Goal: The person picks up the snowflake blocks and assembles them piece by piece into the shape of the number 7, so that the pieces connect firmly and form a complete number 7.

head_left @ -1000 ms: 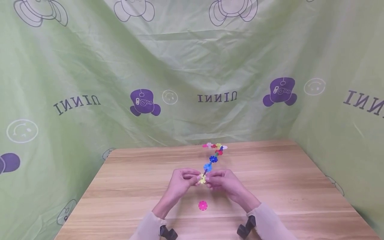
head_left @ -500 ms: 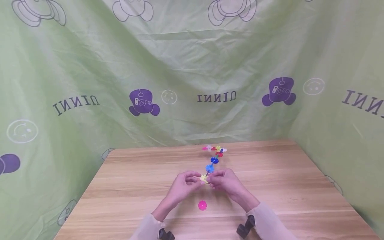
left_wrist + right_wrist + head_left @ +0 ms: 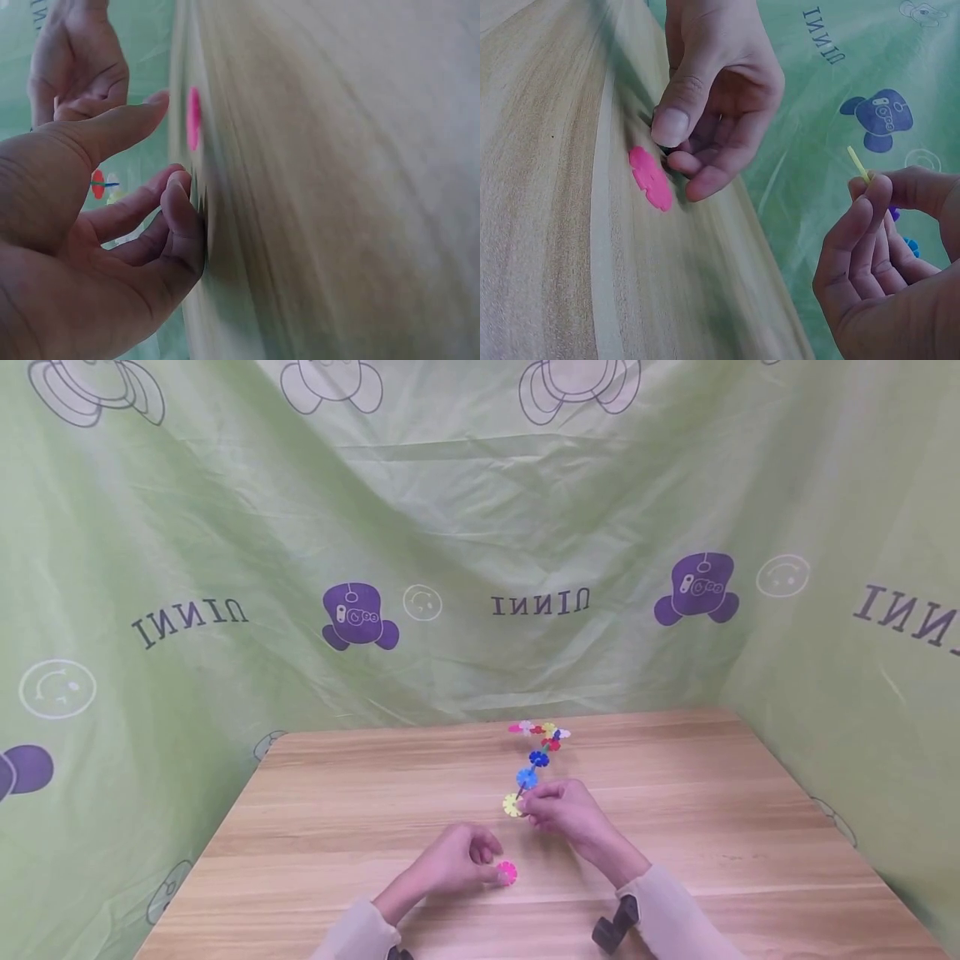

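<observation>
My right hand [image 3: 566, 817] pinches a yellow notched snowflake disc [image 3: 512, 805] between thumb and fingertips; in the right wrist view the yellow disc [image 3: 859, 163] shows edge-on. From it a chain of linked discs runs away from me, with a light blue disc [image 3: 527, 777], a dark blue disc [image 3: 538, 759] and a red disc [image 3: 551, 744] among them. A pink snowflake disc [image 3: 509, 872] lies flat on the table nearer to me. Close beside it is my left hand [image 3: 453, 862], its thumb and fingers apart; the left wrist view shows a gap between them and the pink disc [image 3: 194, 118].
The wooden table [image 3: 720, 843] is bounded at the back and sides by a green printed cloth [image 3: 480, 527]. The chain's far end, with a pale pink disc [image 3: 527, 727], reaches close to the back edge. A black wrist mount [image 3: 617, 925] sits at the right sleeve.
My left hand has let go of the yellow disc and come down toward me to the pink disc. The right hand stays in place, pinching the yellow disc.
</observation>
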`<state>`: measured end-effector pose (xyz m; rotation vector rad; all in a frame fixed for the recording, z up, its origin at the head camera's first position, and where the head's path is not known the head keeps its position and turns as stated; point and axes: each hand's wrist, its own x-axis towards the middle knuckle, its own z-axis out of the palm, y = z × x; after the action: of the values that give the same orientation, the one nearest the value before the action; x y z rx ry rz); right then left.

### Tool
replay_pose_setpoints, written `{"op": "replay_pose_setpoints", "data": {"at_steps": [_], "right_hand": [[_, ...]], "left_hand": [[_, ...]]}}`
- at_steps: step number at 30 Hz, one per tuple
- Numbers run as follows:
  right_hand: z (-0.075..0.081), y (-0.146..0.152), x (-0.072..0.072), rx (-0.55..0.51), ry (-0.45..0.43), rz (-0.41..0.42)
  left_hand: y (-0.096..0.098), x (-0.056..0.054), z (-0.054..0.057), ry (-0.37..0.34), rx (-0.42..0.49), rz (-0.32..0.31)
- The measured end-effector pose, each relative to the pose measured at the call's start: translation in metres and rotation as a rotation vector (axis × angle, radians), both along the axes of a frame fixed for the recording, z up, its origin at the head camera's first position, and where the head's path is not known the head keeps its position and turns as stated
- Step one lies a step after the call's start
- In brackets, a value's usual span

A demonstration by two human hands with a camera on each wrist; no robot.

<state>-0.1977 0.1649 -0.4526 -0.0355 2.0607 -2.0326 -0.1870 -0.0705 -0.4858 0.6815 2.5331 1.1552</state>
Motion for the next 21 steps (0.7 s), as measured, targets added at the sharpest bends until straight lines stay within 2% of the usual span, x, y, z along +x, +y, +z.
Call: {"op": "replay_pose_setpoints", "data": {"at_steps": [13, 21], "right_hand": [[-0.002, 0.0, -0.001, -0.007, 0.001, 0.002], [-0.001, 0.002, 0.0, -0.014, 0.003, 0.01]], "left_hand": [[0.009, 0.003, -0.003, 0.073, -0.06, 0.005], [0.011, 0.005, -0.002, 0.043, -0.067, 0.021]]}}
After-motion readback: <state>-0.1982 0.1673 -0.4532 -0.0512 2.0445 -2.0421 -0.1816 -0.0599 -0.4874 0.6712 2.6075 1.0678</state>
